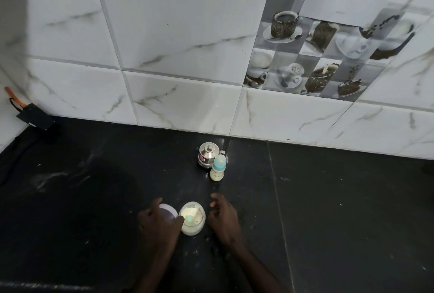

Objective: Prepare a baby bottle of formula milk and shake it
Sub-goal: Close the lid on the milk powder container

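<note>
An open clear jar (192,221) of pale formula powder stands on the black counter, with a small green scoop (189,218) lying in the powder. My left hand (157,224) holds the jar's white lid (169,210) just left of the jar. To the jar's right, my right hand (223,217) hovers with its fingers apart and nothing in it. Farther back stands a small baby bottle (218,167) with a light blue cap, upright. A little steel pot with a lid (207,154) sits right behind it.
The black stone counter (328,210) runs to a white marble-tiled wall at the back. A black plug with an orange cord (35,116) rests against the wall at the far left. White specks of powder dot the counter around the jar.
</note>
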`<action>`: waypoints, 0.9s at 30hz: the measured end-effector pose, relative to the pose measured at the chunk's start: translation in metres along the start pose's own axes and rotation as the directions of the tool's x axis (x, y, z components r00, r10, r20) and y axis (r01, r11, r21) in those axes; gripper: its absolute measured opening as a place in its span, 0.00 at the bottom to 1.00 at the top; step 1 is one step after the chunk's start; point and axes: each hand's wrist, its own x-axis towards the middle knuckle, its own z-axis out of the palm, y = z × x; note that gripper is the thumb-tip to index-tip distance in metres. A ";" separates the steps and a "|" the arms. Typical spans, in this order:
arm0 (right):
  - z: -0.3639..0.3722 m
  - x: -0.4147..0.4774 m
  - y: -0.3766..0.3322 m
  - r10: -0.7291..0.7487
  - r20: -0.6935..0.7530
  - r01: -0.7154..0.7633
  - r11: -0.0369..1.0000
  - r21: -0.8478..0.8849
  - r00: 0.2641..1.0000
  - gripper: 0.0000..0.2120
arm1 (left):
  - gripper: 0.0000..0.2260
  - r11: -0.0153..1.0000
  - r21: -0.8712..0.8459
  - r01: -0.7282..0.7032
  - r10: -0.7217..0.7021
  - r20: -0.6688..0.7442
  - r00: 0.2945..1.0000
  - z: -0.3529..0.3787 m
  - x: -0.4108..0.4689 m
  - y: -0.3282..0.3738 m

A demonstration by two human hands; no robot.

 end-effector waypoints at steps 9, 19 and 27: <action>0.002 -0.001 0.002 -0.085 0.130 0.097 0.992 -0.083 0.988 0.31 | 0.29 0.926 -0.194 -0.323 0.296 -0.158 0.942 0.015 -0.010 0.020; 0.000 -0.007 0.003 -0.190 0.153 0.209 0.970 -0.125 0.970 0.28 | 0.32 0.911 -0.256 -0.322 0.342 0.036 0.939 0.037 -0.022 0.008; 0.000 -0.011 0.006 -0.204 0.179 0.225 0.969 -0.104 0.962 0.32 | 0.33 0.894 -0.212 -0.394 0.424 0.124 0.897 0.031 -0.012 0.004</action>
